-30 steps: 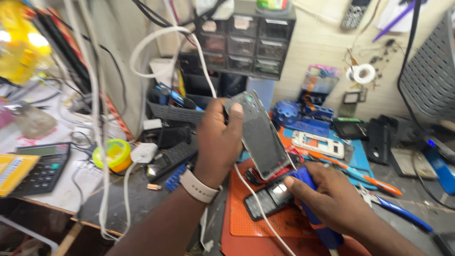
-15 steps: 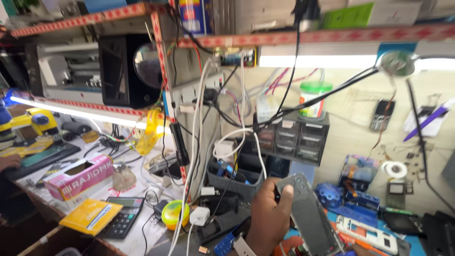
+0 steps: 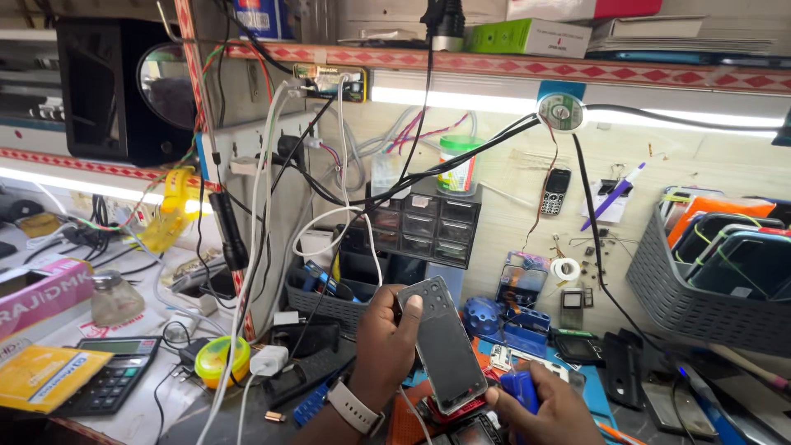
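Left hand: the left hand (image 3: 386, 339), with a pale watch strap (image 3: 353, 407) on its wrist, is curled shut around the upper end of a flat grey phone panel with camera holes at its top (image 3: 443, 342); the thumb lies across the panel's face and the fingers wrap behind it.
Phone panel: held tilted, its camera end up and toward the back, its lower end down near the front edge of the workbench, touching or just above a red-edged part (image 3: 451, 409); which of the two, I cannot tell.
Right hand: the right hand (image 3: 550, 409) is closed around a blue-handled tool (image 3: 521, 389), just right of the panel's lower end; the tool's tip is hidden.
Under the hands: an orange work mat (image 3: 405, 420) lies at the front edge of the workbench (image 3: 156, 404).
Left end of bench: a black desk calculator (image 3: 109, 385) beside a yellow booklet (image 3: 45, 376), a round yellow-green tub (image 3: 222, 359), a white charger plug (image 3: 268, 360) and a small clear glass bottle (image 3: 114, 299).
Back of bench: a small black cabinet of clear drawers (image 3: 430, 228) stands against the wall, with a green-lidded jar (image 3: 458, 165) on top.
Wall: a small keypad phone (image 3: 556, 191) hangs beside a purple pen (image 3: 613, 196).
Right end of bench: a grey slatted plastic basket (image 3: 684, 297) holds several phone cases.
Overhead: tangled black and white cables (image 3: 329, 165) hang from a shelf with a red patterned edge (image 3: 577, 70).
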